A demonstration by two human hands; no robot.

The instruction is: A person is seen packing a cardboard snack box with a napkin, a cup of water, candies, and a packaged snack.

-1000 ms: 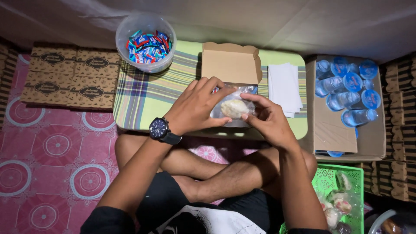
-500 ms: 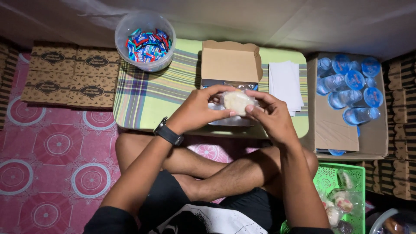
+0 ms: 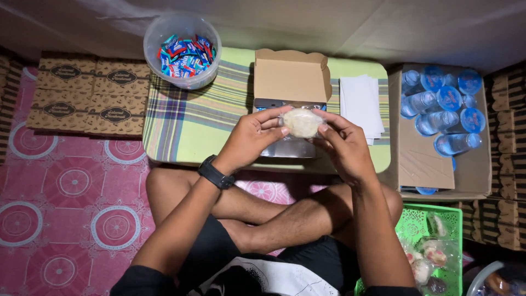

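Sitting cross-legged, you face a low table (image 3: 181, 131) covered with a green plaid cloth. Both hands are raised just above its near edge, over an open cardboard box (image 3: 292, 77).

Left hand (image 3: 253, 140): fingers curled, thumb and fingertips closed on the left side of a pale round snack in a clear plastic wrap (image 3: 302, 122). A black wristwatch (image 3: 215, 173) sits on that wrist.

Right hand (image 3: 345, 145): thumb and fingertips closed on the right side of the same snack. Neither hand is spread; both pinch the wrapped piece between them.

Snack position: held in the air between the two hands, in front of the box's upright lid and over the box's open tray. Clear plastic shows in the tray below the hands; you cannot tell from this view what lies under it.

Surroundings:
- Round clear tub (image 3: 182, 50) of small blue and red wrapped sweets, at the far left corner of the table.
- Stack of white paper sheets (image 3: 360, 107), just right of the box, on the table.
- Carton (image 3: 433, 175) of sealed water cups with blue lids, on the floor right of the table.
- Green plastic basket (image 3: 422, 225) by your right knee, holding more wrapped snacks.
- Flattened brown printed boxes (image 3: 87, 96), laid on the pink patterned mat (image 3: 66, 203) left of the table.
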